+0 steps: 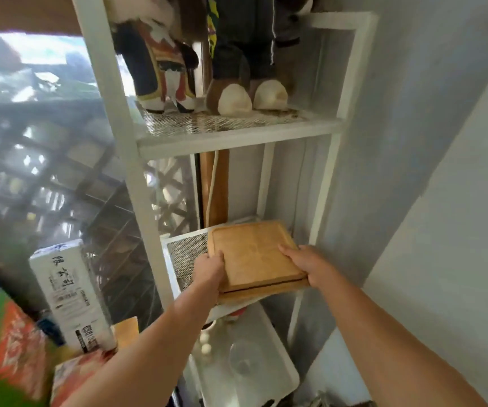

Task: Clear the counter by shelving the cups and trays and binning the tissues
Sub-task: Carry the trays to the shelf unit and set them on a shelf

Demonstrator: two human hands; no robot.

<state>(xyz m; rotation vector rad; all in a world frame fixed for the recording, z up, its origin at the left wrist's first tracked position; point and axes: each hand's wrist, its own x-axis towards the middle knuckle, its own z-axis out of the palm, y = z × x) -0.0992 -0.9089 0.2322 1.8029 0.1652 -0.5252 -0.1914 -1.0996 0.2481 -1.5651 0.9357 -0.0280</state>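
Two stacked wooden trays (254,254) lie partly on the middle mesh shelf (184,254) of a white metal rack, with their near edge sticking out over the shelf front. My left hand (209,267) grips the stack's left near corner, thumb on top. On the right side, my right hand (304,262) holds the near right edge. The lower tray shows only as a thin edge under the upper one.
Plush toys (222,54) stand on the upper mesh shelf (237,127). Below, a white plastic tray (266,371) holds a clear glass cup (244,359). A white box (69,292) and colourful packages stand at the left. A grey wall closes the right side.
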